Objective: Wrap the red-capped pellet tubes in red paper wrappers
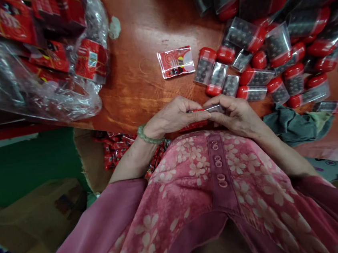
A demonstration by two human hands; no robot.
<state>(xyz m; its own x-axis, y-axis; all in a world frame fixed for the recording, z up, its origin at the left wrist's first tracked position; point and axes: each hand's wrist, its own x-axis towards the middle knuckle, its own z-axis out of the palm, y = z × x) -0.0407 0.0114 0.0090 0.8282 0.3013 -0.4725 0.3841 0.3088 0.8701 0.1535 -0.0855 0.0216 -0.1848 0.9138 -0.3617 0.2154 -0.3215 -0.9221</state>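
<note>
My left hand and my right hand meet at the near edge of the wooden table, just in front of my pink flowered top. Both are closed on one small red-capped clear tube and what looks like a red wrapper around it. My left wrist wears a green bead bracelet. A single flat red printed packet lies on the table beyond my hands.
A heap of red-capped clear tubes of dark beads covers the table's right side. Clear plastic bags of red packets fill the left. A grey-green cloth lies right of my hand. A cardboard box of red packets stands below the table.
</note>
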